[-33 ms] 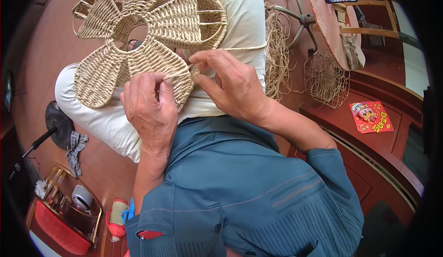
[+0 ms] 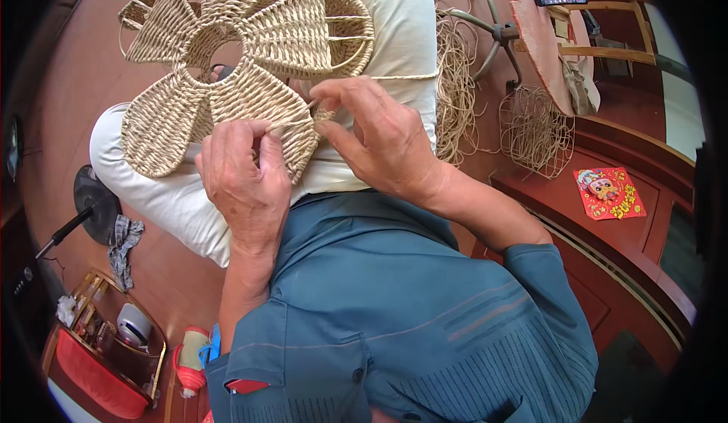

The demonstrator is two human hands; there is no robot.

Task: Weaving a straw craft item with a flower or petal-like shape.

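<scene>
Your left hand (image 2: 246, 176) pinches the woven piece (image 2: 258, 97) at its near edge; right hand (image 2: 387, 138) curls beside that edge, can't tell if gripping.

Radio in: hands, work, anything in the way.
Left hand on a petal, right hand at its right edge. Flower-shaped weave over the legs. Cord across right leg; nothing visibly blocking.

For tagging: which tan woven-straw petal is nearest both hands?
The lower-right petal: left hand on its outer edge, right hand beside it; others lie farther off.
</scene>
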